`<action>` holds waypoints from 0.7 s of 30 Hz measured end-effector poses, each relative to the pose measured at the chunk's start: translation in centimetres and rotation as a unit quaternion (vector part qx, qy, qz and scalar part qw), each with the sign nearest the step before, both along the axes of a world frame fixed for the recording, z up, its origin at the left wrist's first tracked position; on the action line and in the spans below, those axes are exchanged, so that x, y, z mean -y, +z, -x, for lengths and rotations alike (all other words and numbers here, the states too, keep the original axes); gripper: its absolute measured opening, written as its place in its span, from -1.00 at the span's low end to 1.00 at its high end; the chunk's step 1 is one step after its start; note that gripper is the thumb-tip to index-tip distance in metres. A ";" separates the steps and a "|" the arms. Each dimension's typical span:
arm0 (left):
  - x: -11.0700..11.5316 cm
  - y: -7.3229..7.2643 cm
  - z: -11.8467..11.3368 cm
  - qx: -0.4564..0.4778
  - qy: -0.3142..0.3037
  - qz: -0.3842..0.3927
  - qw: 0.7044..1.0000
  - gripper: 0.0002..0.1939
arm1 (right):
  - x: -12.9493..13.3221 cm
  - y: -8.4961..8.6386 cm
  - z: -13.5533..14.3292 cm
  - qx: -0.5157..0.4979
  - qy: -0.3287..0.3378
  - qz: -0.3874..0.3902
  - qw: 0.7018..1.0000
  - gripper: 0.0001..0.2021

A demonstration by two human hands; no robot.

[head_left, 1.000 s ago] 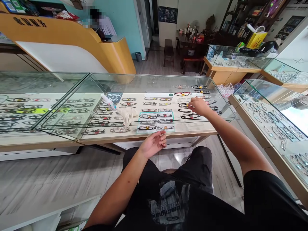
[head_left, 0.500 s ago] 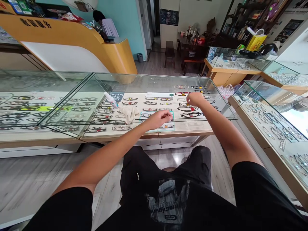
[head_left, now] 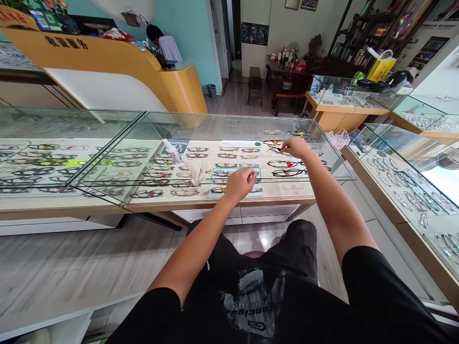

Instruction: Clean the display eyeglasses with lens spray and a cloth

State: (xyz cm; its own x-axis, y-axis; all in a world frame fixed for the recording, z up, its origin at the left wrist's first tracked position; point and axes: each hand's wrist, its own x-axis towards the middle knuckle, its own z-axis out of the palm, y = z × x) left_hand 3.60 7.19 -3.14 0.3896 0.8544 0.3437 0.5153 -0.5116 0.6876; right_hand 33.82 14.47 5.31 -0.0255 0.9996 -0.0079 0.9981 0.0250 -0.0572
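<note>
Our right hand (head_left: pixel 296 147) seems to pinch one end of the dark glasses (head_left: pixel 275 149), past the far right corner of the blue-edged card (head_left: pixel 260 181). Our left hand (head_left: pixel 241 184) is over that card, fingers curled; we cannot tell if they press together or hold anything. The glasses look light, stiff and easy to break, best held gently by the middle.

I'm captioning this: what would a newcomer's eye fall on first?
Probably the glass-and-wood display case across the middle, with rows of thin-framed eyeglasses. The bare right hand is at a dark pair toward the right; upper left, the curved orange counter stands out.
</note>
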 end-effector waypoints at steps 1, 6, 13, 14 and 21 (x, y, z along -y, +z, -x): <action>0.3 0.0 -0.3 0.053 -0.003 0.046 0.998 -0.80 | 0.3 0.4 0.1 -0.009 -0.001 -0.013 1.000 -0.67; 0.5 0.7 -1.4 0.306 -0.045 0.341 0.888 -0.76 | 3.2 1.5 3.3 -0.159 0.039 -0.121 0.979 -0.66; 0.4 3.1 0.3 0.448 -0.130 0.591 0.658 -0.73 | 9.6 -0.6 11.1 -0.310 0.165 -0.203 0.914 -0.77; 0.7 3.2 0.7 0.472 -0.135 0.618 0.614 -0.76 | 10.4 -1.0 11.7 -0.313 0.172 -0.211 0.910 -0.77; 2.7 2.1 2.9 0.485 -0.134 0.615 0.607 -0.80 | 14.2 -2.1 12.5 -0.327 0.229 -0.220 0.890 -0.75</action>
State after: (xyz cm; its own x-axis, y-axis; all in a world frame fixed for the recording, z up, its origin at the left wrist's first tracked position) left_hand 0.70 4.46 -1.05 0.6951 0.6480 -0.3114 -0.4262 0.7202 0.5474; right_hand 21.36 0.31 3.18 -0.2866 0.7850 0.5492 0.6332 0.5854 -0.5063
